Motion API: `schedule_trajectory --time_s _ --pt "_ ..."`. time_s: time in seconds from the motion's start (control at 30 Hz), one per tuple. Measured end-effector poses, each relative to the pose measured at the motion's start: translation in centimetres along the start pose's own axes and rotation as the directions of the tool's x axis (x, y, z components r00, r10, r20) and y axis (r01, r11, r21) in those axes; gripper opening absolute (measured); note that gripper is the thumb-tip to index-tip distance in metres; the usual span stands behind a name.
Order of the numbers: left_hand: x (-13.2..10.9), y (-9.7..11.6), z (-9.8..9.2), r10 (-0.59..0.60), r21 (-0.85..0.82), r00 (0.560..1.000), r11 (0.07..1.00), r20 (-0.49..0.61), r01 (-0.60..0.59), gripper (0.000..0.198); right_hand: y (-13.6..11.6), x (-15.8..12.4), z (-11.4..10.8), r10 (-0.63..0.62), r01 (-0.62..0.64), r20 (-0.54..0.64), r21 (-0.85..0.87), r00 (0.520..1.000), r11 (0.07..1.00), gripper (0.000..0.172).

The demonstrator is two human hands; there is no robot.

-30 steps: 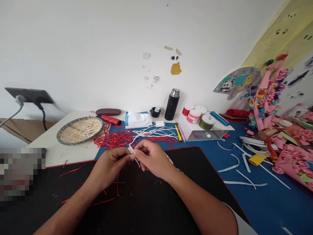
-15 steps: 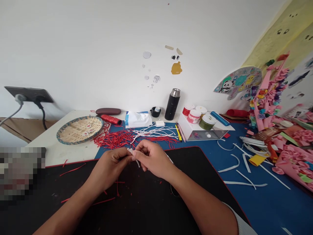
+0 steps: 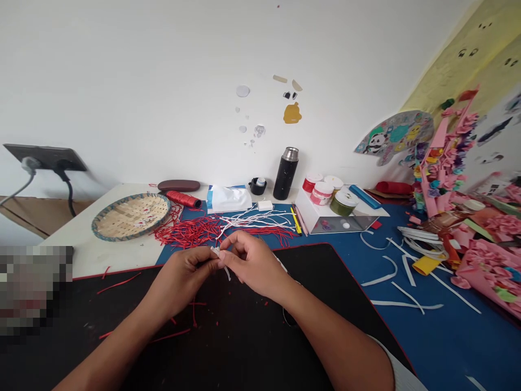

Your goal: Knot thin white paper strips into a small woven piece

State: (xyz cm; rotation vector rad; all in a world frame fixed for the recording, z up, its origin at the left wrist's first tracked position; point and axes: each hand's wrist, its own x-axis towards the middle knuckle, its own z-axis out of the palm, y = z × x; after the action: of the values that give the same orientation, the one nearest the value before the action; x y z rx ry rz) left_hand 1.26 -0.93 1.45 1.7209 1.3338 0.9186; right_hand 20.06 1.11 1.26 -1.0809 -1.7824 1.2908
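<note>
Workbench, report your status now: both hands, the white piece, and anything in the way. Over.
Left hand, right hand: both pinching white piece. White piece above black mat, partly hidden. Red scraps lying on mat.

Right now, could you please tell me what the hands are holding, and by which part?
The left hand and right hand pinch a small white piece between its visible ends; the exact spot is hidden.
</note>
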Motion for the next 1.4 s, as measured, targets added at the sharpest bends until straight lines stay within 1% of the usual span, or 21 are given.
schedule_trajectory --time_s 0.1,0.2,0.3,0.4,0.5,0.57,0.67,0.77,0.83,0.93,1.13,1.4 --pt "0.0 0.0 0.0 -0.013 0.001 1.000 1.000 0.025 0.013 0.032 -0.3 -0.1 -0.1 -0.023 0.023 -0.004 -0.052 1.000 0.998 0.014" --pt "0.1 0.0 0.0 -0.024 -0.011 0.998 1.000 0.062 0.025 0.032 -0.5 -0.1 -0.1 -0.037 0.038 0.011 -0.056 0.999 0.998 0.015" --pt "0.2 0.1 0.1 -0.061 -0.073 0.993 0.995 0.099 0.068 0.030 -0.4 -0.1 0.0 -0.041 0.041 0.001 -0.014 0.999 0.999 0.013" --pt "0.4 0.1 0.1 -0.086 -0.195 0.982 0.974 0.167 0.119 0.030 -0.3 0.2 0.0 0.000 0.001 -0.010 0.097 1.000 0.995 0.012" --pt "0.5 -0.2 0.0 -0.081 -0.336 0.972 0.929 0.221 0.154 0.032 -0.1 0.4 0.1 0.061 -0.065 0.023 0.267 0.998 0.962 0.011" --pt "0.5 -0.5 0.0 -0.098 -0.427 0.969 0.884 0.227 0.189 0.034 -0.1 0.5 0.1 0.057 -0.067 0.040 0.350 0.998 0.934 0.012" --pt "0.5 -0.7 0.1 -0.149 -0.536 0.962 0.806 0.228 0.252 0.035 0.0 0.6 0.1 0.037 -0.046 0.031 0.392 0.999 0.919 0.016" --pt "0.4 -0.7 0.1 -0.166 -0.588 0.959 0.762 0.228 0.272 0.033 0.1 0.6 0.1 0.049 -0.052 0.017 0.370 0.999 0.927 0.014" --pt "0.4 -0.7 0.1 -0.154 -0.596 0.962 0.760 0.224 0.260 0.030 0.2 0.6 0.2 0.057 -0.054 0.004 0.352 0.998 0.934 0.013" --pt "0.4 -0.7 0.2 -0.123 -0.561 0.973 0.800 0.193 0.212 0.033 0.3 0.6 0.2 0.064 -0.053 -0.022 0.335 0.998 0.941 0.013" --pt "0.4 -0.6 0.3 -0.109 -0.453 0.992 0.882 0.064 0.127 0.033 0.4 0.9 0.1 0.070 -0.056 -0.035 0.298 0.997 0.953 0.013" --pt "0.4 -0.1 0.0 -0.149 -0.408 0.988 0.905 -0.043 0.119 0.038 0.6 1.0 -0.1 0.047 -0.036 -0.029 0.301 0.998 0.953 0.018"
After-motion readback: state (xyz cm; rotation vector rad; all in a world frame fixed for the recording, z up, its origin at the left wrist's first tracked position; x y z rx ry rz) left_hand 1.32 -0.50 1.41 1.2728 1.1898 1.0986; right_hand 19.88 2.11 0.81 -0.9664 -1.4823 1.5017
